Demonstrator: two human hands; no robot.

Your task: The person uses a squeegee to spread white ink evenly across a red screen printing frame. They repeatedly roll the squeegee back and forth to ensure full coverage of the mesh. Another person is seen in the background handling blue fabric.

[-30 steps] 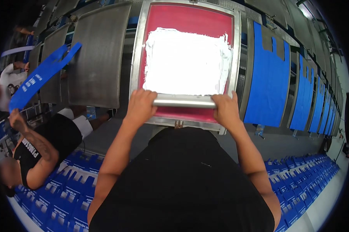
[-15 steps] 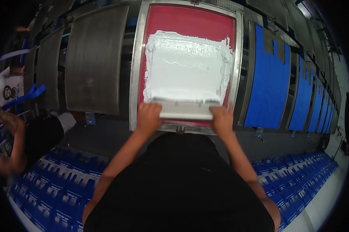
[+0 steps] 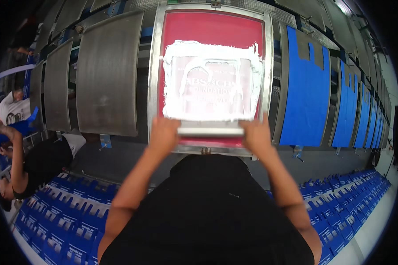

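In front of me lies a screen-printing frame (image 3: pixel 155 84) with a metal border and red mesh (image 3: pixel 214 27). White ink (image 3: pixel 169 95) is ridged thickly around a rectangle in the mesh. Inside that rectangle the ink is thin and streaky, and pale lettering shows through. A squeegee (image 3: pixel 211 131) with a light handle lies across the near end of the screen. My left hand (image 3: pixel 164 136) is closed around its left end. On its right end my right hand (image 3: pixel 256 134) is closed too. The squeegee's blade is hard to make out against the ink.
Bare grey printing boards (image 3: pixel 108 75) stand in a row at left. Boards at right carry blue cut bag pieces (image 3: pixel 307 99). Printed blue bags (image 3: pixel 71 227) lie in rows behind me on both sides. A co-worker (image 3: pixel 40 161) at far left handles blue and white pieces.
The solid white layer over the middle of the screen has been thinned, baring the lettering. Both hands still grip the squeegee at the near end. At left, the co-worker's arm and body have shifted.
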